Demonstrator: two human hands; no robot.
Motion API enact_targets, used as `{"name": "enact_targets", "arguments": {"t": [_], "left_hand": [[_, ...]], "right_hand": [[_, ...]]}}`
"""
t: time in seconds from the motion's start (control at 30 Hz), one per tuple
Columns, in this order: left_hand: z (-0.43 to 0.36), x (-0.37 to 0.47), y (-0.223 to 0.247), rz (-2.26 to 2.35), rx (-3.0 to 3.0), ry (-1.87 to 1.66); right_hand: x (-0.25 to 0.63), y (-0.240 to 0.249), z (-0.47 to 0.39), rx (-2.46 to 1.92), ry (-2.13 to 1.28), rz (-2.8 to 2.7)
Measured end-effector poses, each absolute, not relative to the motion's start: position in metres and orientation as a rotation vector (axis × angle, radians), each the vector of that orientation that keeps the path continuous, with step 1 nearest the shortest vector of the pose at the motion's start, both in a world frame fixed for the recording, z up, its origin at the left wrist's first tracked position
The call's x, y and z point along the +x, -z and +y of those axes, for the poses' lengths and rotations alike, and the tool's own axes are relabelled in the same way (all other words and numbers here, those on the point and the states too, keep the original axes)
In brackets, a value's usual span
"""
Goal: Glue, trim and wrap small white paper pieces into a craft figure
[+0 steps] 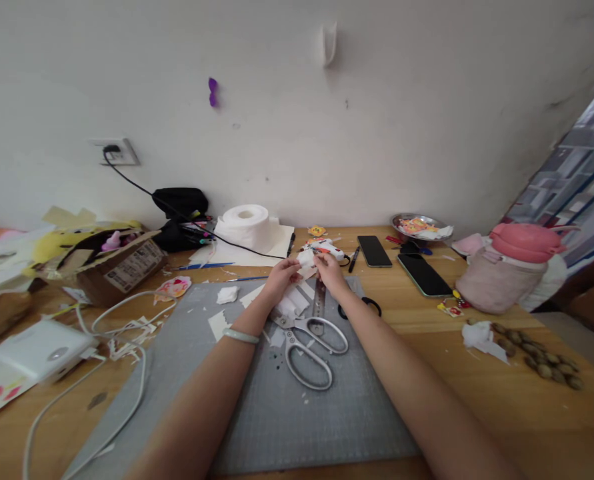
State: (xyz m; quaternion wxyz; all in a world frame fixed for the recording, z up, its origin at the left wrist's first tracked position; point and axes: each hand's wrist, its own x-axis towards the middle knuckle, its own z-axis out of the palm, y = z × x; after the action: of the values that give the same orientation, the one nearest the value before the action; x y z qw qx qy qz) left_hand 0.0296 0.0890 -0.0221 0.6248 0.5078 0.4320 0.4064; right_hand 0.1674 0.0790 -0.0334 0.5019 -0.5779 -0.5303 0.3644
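Note:
My left hand [282,275] and my right hand [329,270] meet over the far part of a grey cutting mat [257,413]. Pinched between the fingers of both is a small white piece of tissue [305,259]. Just beyond them lies a white glue gun [331,250], partly hidden. Below the hands, large silver scissors [307,365] rest on the mat, handles toward me. White paper strips [293,303] and a metal ruler [319,298] lie under and beside the wrists. A folded white pad [227,294] sits left of my left hand.
A tissue roll [245,227] stands by the wall. Two phones [374,251], a metal bowl [421,229] and a pink-lidded bottle [504,270] are at right. A cardboard box [119,270], white cable [141,380] and white adapter [44,350] occupy the left.

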Motion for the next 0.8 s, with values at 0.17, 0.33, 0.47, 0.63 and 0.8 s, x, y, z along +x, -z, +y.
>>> {"name": "enact_targets", "arguments": {"t": [0.17, 0.33, 0.47, 0.63, 0.8], "left_hand": [[0.0903, 0.0292, 0.0224, 0.984, 1.131, -0.933], [0.0908, 0.0254, 0.0203, 0.942, 1.099, -0.935], [0.0903, 0.0221, 0.018, 0.901, 1.083, -0.931], [0.09, 0.0225, 0.0173, 0.892, 1.078, -0.929], [0.0901, 0.0241, 0.0181, 0.908, 1.09, -0.926]], "right_hand": [[0.166, 0.0326, 0.078, -1.395, -0.88, -1.313], [0.1652, 0.0321, 0.0779, -1.394, -0.895, -1.328], [0.1647, 0.0309, 0.077, -1.389, -0.908, -1.339], [0.1644, 0.0312, 0.0775, -1.379, -0.927, -1.354], [0.1647, 0.0312, 0.0774, -1.383, -0.925, -1.357]]}}
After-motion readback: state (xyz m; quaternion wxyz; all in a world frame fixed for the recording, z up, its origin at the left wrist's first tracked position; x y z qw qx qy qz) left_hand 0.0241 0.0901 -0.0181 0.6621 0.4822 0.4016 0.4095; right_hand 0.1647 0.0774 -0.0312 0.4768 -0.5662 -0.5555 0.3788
